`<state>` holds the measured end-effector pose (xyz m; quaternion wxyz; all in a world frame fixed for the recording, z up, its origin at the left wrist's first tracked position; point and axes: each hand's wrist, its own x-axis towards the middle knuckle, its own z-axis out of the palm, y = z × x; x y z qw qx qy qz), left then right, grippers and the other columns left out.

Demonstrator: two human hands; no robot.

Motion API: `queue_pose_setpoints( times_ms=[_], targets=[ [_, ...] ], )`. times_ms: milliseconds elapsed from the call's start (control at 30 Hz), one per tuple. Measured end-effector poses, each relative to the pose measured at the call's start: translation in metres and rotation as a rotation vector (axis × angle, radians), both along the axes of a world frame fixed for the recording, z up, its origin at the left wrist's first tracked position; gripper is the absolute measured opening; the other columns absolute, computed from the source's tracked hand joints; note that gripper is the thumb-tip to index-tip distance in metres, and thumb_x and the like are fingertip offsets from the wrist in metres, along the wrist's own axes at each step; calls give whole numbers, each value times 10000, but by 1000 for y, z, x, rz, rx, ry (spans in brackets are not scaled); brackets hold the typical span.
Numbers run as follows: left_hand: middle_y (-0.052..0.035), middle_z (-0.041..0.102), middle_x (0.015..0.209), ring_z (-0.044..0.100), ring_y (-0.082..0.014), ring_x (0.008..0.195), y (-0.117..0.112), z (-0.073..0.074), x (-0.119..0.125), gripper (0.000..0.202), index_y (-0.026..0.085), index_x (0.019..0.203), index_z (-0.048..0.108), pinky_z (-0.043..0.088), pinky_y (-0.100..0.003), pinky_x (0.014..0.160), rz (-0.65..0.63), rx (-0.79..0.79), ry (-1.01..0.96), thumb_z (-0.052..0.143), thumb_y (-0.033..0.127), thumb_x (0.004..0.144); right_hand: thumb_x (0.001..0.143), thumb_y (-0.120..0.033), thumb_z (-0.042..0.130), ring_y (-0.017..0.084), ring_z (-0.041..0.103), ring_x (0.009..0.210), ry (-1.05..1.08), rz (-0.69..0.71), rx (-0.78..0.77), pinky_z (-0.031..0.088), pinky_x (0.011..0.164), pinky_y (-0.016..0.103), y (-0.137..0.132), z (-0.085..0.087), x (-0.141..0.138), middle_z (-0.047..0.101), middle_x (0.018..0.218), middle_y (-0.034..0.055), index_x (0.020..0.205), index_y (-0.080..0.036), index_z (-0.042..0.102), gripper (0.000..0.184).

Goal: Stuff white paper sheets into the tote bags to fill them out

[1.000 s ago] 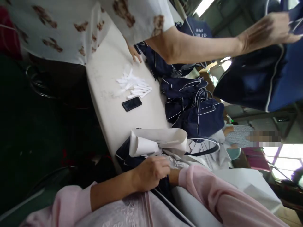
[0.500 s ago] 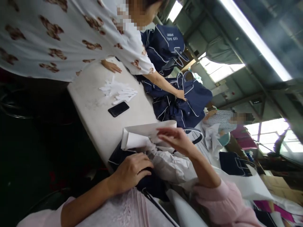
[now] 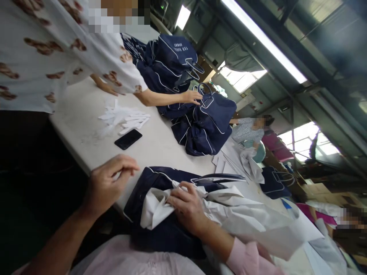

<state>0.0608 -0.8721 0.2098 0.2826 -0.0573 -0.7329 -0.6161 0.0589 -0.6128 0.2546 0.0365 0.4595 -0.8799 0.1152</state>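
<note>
A navy bag (image 3: 160, 229) with white piping lies at the near edge of the white table (image 3: 160, 143), stuffed with crumpled white paper (image 3: 229, 214). My right hand (image 3: 186, 204) rests on the paper at the bag's mouth, its fingers curled and pressing into it. My left hand (image 3: 107, 183) hovers to the left of the bag, above the table edge, with thumb and fingertips pinched together; nothing shows between them.
A black phone (image 3: 128, 139) and a heap of white strips (image 3: 123, 118) lie further along the table. A person in a patterned white shirt (image 3: 57, 49) reaches to a pile of navy bags (image 3: 203, 126). More paper and bags lie to the right.
My left hand has come off the bag and risen to the left. My right hand has dropped onto the paper in the bag. The rolled paper sheet is gone from the top.
</note>
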Motion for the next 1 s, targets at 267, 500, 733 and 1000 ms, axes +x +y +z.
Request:
queue_pose_setpoints(
  times_ms=[267, 500, 733, 1000],
  targets=[
    [-60, 577, 1012, 562, -212, 942, 81, -13, -53, 263, 174, 1021, 567, 484, -360, 855, -393, -634, -32, 489, 64, 795, 963, -166, 486, 236, 481, 1173, 27, -126, -58, 470, 1000, 440, 28, 7, 33, 626, 1231, 63, 1227, -244, 626, 309],
    [-179, 524, 1174, 541, -320, 1016, 112, -48, -45, 561, 208, 1372, 442, 486, -451, 818, -154, -1001, 103, 566, 172, 827, 931, -180, 561, 275, 469, 1215, 177, -253, -43, 437, 991, 511, 48, 2, 41, 483, 1418, 90, 1240, -334, 643, 355],
    [-182, 603, 1058, 593, -300, 981, 102, -67, -61, 402, 143, 1247, 549, 510, -398, 816, 119, -926, 542, 615, 236, 861, 921, -155, 573, 251, 482, 1224, 179, -280, -137, 474, 990, 452, 50, -4, 41, 469, 1377, 112, 1314, -310, 594, 423],
    [-2, 557, 619, 531, -163, 563, 101, -47, -57, 80, 112, 924, 581, 416, -315, 547, 46, -766, 589, 580, 192, 915, 971, -175, 438, 299, 240, 1448, 20, -81, 202, 357, 1137, 486, 83, -46, 35, 239, 1562, 197, 1496, -139, 348, 534]
  ],
)
